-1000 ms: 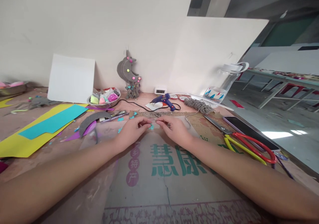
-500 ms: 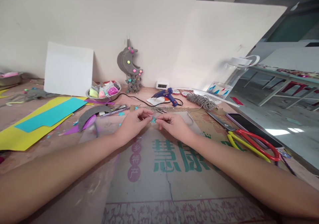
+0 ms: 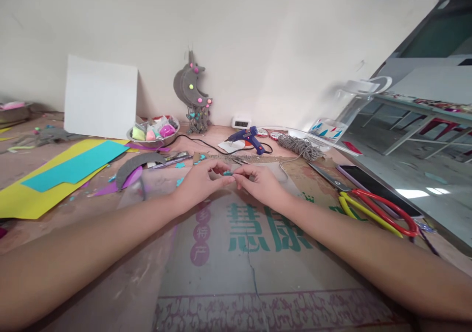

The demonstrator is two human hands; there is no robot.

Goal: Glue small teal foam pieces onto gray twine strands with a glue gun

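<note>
Over the far part of the printed cardboard (image 3: 221, 278), the left hand (image 3: 201, 178) and the right hand (image 3: 260, 183) meet, a small blue piece (image 3: 227, 173) pinched between their fingertips. Each grip is closed on it with thumb and finger; its exact shape is too small to tell. The right forearm covers part of the green print.

Just beyond the fingers lies a thin metal tool (image 3: 241, 162), partly hidden, and farther on a glue gun (image 3: 245, 136) whose black cord loops across the desk (image 3: 217, 134). Behind that stands a clock (image 3: 241, 122). To the right, yarn (image 3: 300, 147) lies in a heap near a bottle (image 3: 341, 106), while scissors (image 3: 339, 183) rest beside a phone (image 3: 372, 182), handles just past the right forearm.

Near the left hand are blue flowers (image 3: 180, 165). Farther left, a grey crescent (image 3: 129, 167) overlaps a purple scrap (image 3: 110, 188), and a blue sheet (image 3: 77, 167) lies on a yellow sheet (image 3: 37, 204). Toward the wall sit a full bowl (image 3: 153, 143), a leaning white card (image 3: 100, 96) and a moon ornament (image 3: 186, 90).
</note>
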